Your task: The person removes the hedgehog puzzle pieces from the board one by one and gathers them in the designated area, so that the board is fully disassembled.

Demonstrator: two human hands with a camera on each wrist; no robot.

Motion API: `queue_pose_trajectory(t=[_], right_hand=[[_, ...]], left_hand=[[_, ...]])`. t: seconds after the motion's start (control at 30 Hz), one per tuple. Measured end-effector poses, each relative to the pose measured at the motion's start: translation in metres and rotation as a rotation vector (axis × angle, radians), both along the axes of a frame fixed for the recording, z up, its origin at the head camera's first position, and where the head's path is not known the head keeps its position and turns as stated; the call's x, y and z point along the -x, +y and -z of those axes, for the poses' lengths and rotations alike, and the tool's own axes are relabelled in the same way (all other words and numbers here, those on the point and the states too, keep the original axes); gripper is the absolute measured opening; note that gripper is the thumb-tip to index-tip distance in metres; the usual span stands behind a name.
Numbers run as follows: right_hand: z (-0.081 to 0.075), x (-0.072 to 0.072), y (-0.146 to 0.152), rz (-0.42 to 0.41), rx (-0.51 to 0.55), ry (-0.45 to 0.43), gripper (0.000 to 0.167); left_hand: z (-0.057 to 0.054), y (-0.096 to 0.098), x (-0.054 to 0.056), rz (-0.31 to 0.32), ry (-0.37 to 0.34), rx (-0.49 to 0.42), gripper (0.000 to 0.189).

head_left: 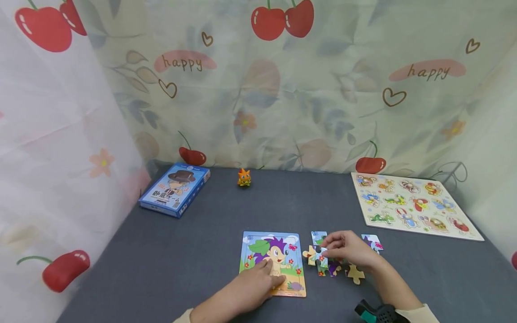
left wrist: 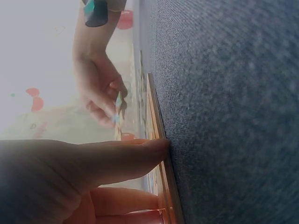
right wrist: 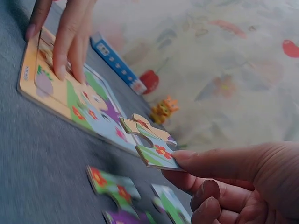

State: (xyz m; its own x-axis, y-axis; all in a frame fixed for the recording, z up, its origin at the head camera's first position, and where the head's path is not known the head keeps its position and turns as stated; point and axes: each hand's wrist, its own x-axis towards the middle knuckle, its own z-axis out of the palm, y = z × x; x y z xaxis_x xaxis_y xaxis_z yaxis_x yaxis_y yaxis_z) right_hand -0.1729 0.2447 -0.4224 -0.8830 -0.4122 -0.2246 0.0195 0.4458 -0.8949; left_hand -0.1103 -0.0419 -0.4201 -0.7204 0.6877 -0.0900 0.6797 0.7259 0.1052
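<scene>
A square hedgehog picture board (head_left: 296, 264) lies on the dark table. My left hand (head_left: 256, 285) rests on its lower left part, fingers straight on the picture; in the left wrist view the thumb (left wrist: 126, 161) lies against the board's edge. To the right, my right hand (head_left: 351, 249) pinches a jigsaw puzzle piece (right wrist: 161, 154) between thumb and fingers, above the table. It shows a red flower, and a tan part with a knob (right wrist: 147, 127) sits against it; whether that is a second piece I cannot tell. Loose puzzle pieces (head_left: 355, 273) lie below and around this hand.
A blue game box (head_left: 175, 188) lies at the back left, with a small orange toy figure (head_left: 244, 177) to its right. At the back right is a white insect puzzle board (head_left: 416, 204). A printed curtain (head_left: 299, 116) hangs behind the table.
</scene>
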Motion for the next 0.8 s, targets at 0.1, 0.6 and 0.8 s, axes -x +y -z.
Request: queue_pose_trajectory(t=[0.1,0.6,0.8], right_hand=[[-0.002,-0.005,0.012,0.029,0.001,-0.008,0.033],[-0.001,-0.021,0.059,0.179,-0.079,-0.026,0.045],[0.000,-0.029,0.077,0.234,-0.098,-0.003,0.046]], left_hand=[[0.000,0.000,0.000,-0.002,0.000,-0.006,0.035],[0.001,0.000,-0.001,-0.013,-0.015,-0.017,0.034],[0.000,-0.001,-0.001,-0.007,-0.011,-0.014,0.035]])
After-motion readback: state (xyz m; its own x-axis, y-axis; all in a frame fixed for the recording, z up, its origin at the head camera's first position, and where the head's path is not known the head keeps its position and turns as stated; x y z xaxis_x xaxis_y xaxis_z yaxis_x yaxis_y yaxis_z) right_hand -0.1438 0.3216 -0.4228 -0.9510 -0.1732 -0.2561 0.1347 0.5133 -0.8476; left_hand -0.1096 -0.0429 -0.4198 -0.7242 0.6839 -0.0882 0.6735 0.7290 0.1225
